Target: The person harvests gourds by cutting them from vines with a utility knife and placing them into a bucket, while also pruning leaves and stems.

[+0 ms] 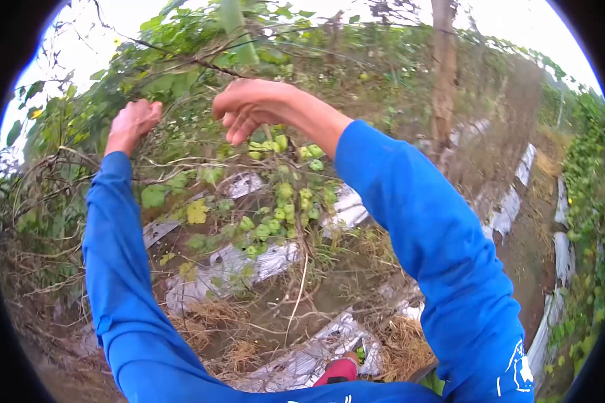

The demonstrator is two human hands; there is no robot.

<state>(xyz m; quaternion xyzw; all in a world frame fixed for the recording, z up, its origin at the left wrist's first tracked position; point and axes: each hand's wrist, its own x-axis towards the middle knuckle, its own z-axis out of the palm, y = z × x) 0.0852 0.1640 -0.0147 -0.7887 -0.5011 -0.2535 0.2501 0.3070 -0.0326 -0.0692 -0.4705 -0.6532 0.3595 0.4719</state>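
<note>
The left hand (133, 124) was clenched among dry vine stems (156, 162); a grasped stem could not be confirmed. The right hand (249, 107) was held narrow, fingers curled, nothing gripped, the green vine (279, 144) just beneath it. Brittle stems might be snapped by a hard tug. Two hands, two blue sleeves (437, 228), one wooden post (444, 74) and one red shoe (339, 371) were counted.
</note>
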